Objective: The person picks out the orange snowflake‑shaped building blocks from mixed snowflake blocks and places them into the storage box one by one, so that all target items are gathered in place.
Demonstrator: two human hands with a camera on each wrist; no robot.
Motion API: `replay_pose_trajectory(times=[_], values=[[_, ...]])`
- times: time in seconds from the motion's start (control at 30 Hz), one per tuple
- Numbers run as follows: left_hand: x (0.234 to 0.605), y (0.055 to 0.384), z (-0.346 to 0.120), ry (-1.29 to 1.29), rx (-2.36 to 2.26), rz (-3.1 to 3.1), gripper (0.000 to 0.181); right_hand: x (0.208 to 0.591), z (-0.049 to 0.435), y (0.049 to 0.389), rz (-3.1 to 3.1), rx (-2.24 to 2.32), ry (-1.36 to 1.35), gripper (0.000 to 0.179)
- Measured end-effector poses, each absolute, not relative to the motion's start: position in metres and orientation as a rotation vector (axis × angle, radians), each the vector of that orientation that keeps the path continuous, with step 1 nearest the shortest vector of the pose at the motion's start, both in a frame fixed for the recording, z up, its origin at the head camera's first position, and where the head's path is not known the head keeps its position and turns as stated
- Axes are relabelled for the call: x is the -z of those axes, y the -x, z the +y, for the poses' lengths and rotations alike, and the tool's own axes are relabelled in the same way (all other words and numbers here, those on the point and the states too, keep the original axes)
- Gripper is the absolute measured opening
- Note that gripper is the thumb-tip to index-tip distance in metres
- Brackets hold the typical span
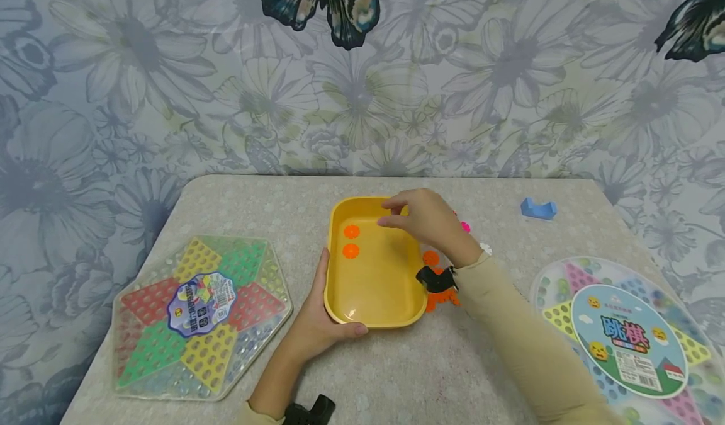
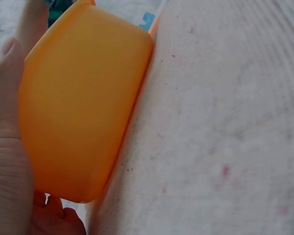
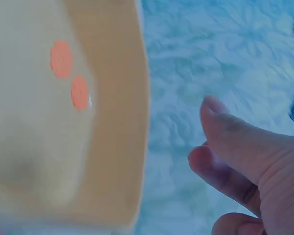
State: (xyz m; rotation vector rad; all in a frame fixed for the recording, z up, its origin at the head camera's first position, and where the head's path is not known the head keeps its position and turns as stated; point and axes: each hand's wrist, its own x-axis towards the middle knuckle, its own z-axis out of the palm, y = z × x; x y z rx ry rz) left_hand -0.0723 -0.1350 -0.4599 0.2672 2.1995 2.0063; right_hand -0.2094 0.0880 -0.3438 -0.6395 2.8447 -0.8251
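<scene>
Left hand (image 1: 316, 325) curled round the 7 o'clock corner of the yellow tray (image 1: 376, 286) on the table (image 1: 402, 374); right hand (image 1: 427, 220), thumb and fingers parted, held nothing visible at the 1 o'clock rim. A steady grip likely kept the orange discs (image 1: 351, 231), toward 10 o'clock, from sliding.

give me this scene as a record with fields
container: yellow rounded-rectangular plastic tray
inside: two round orange pieces
left grip: holds the tray's near left corner
right grip: above the tray's far right part, no piece visible in it
right of tray: more orange pieces
left side: hexagonal multicoloured game board
right side: round multicoloured game board
back right: small blue block
</scene>
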Motion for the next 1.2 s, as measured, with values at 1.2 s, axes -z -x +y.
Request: replay_pose_trajectory(times=[1.2], values=[[0.462,0.073,-0.136,-0.272,-2.015,2.223,0.139,0.424,0.181,0.189,2.725,0.705,0.474,0.025]])
